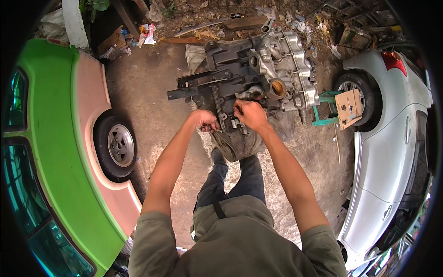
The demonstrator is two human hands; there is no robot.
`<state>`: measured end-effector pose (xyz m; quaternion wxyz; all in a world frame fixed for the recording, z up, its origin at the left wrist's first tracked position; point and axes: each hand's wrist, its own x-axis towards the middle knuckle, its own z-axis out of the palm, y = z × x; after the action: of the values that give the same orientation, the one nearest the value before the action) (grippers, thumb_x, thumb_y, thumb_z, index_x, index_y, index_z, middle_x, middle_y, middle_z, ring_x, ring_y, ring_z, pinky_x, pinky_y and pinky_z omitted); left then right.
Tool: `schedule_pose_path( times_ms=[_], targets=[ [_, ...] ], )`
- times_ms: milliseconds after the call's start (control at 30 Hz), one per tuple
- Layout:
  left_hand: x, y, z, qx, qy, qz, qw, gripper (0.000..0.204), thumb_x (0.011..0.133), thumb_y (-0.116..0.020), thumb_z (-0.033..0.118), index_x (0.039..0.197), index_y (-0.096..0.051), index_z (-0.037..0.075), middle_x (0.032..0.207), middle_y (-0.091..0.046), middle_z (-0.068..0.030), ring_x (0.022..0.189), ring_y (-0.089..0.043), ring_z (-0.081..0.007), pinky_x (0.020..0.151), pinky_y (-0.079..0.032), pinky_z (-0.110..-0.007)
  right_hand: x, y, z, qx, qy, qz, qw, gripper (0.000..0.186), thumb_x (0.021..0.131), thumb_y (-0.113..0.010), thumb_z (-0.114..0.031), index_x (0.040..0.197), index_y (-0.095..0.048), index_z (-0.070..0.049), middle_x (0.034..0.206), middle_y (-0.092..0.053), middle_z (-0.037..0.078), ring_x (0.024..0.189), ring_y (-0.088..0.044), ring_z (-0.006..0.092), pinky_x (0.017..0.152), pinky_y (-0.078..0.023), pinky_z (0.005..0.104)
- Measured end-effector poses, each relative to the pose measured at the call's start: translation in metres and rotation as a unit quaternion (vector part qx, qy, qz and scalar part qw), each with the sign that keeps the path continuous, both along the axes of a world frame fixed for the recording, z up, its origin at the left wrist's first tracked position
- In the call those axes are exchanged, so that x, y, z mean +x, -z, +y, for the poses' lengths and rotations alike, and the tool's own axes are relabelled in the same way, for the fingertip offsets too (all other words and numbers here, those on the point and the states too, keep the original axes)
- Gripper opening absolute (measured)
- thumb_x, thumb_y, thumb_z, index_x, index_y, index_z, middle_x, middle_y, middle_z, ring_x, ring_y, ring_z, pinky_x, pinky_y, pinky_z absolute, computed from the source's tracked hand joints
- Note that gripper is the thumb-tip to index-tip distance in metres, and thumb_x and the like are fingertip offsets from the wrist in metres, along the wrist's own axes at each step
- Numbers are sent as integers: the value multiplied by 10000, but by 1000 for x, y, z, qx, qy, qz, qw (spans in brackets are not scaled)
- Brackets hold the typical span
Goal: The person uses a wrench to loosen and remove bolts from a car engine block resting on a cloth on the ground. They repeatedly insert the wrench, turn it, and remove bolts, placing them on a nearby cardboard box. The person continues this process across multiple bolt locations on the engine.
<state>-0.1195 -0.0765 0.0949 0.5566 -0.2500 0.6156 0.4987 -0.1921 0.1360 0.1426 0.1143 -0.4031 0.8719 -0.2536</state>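
A dark grey engine (pixel 235 51) with a silver aluminium head (pixel 293 55) and several ports lies in front of me on a dirty grey cloth (pixel 242 145). My left hand (pixel 207 121) is curled at the engine's near left edge, beside a vertical dark flange and above the cloth. My right hand (pixel 247 113) has its fingers bent against the middle of the engine, just below a curved metal pipe (pixel 249 92). Both hands are closed. What, if anything, either one grips is too small or hidden to make out.
A green and pink vehicle (pixel 50 129) stands at my left, a silver car (pixel 385 161) at my right. A green stool (pixel 323 108) with a cardboard piece (pixel 348 111) sits beside the engine's right end. Litter and wood scraps (pixel 244 22) lie along the back.
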Motion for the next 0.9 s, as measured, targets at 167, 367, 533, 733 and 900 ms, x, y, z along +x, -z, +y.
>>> schedule_pose_path(
  times_ms=[167,367,533,733,900],
  targets=[
    [48,-1,12,38,-208,23,977,345,877,-565,-20,1206,-664,15,800,-608,-44,521,-391,-81,434,-286,-240,0,1,-1,6,3,-2,1000,225,851,-679,-192,1041,-684,-70,930,-715,118,822,-683,337,737,-555,430],
    [131,20,117,49,-604,170,777,420,967,-558,25,1380,-581,104,750,-519,48,539,-344,-43,471,-289,-215,2,0,-3,-8,16,10,1000,188,852,-674,-189,1000,-678,-73,897,-710,123,806,-678,344,725,-551,433],
    [134,79,178,-107,-605,393,684,326,1005,-551,58,1323,-614,27,844,-541,6,711,-425,-71,647,-378,-217,2,1,-2,-15,7,15,1000,169,847,-677,-186,975,-668,-76,894,-705,129,802,-674,351,717,-546,440],
    [138,92,178,-198,-519,486,675,367,1006,-505,46,1368,-550,2,901,-540,-81,742,-474,-141,673,-417,-262,0,1,-2,-10,0,12,1000,175,854,-673,-192,983,-667,-74,885,-703,132,796,-672,356,714,-543,444],
    [137,87,168,-253,-441,536,674,414,995,-470,10,1406,-518,15,908,-511,-100,729,-445,-161,626,-403,-284,1,2,-2,-1,2,14,1000,182,857,-674,-196,996,-666,-79,878,-703,133,796,-672,359,715,-544,444]
  ],
)
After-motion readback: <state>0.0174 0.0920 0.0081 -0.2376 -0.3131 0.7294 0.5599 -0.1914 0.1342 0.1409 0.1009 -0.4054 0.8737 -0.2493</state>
